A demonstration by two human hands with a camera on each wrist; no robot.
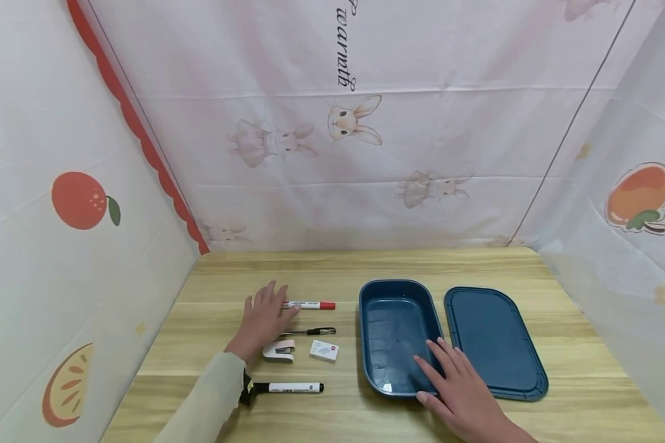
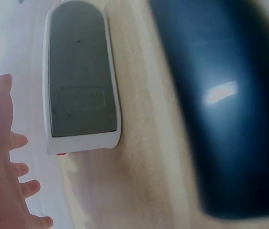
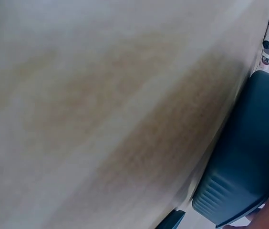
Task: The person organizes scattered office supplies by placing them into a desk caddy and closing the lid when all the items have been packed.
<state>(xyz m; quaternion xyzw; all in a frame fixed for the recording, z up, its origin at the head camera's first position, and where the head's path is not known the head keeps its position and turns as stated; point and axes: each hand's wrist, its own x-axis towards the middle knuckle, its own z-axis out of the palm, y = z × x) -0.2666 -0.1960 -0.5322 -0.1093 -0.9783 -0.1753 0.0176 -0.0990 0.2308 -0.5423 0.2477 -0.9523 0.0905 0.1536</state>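
Observation:
In the head view my left hand [image 1: 263, 320] reaches over the left end of a red-capped marker [image 1: 310, 305], thumb and fingers spread. Its fingers also look extended in the left wrist view, beside a white-edged grey object [image 2: 82, 76] that seems to be the stapler [image 1: 279, 352] from close up. A black pen [image 1: 321, 331] lies between marker and stapler. My right hand [image 1: 460, 387] rests over the near right corner of a deep blue box [image 1: 368, 344], fingertips over its inside and thumb by the front rim. The right wrist view shows the box's outer wall [image 3: 244, 143].
The blue lid [image 1: 493, 338] lies flat right of the box. A small white box [image 1: 324, 351] is beside the stapler. Nearer me are a black-capped marker [image 1: 295, 387] and a black-and-yellow object [image 1: 247, 391] by the left sleeve. Printed cloth surrounds the wooden table [image 1: 343, 264].

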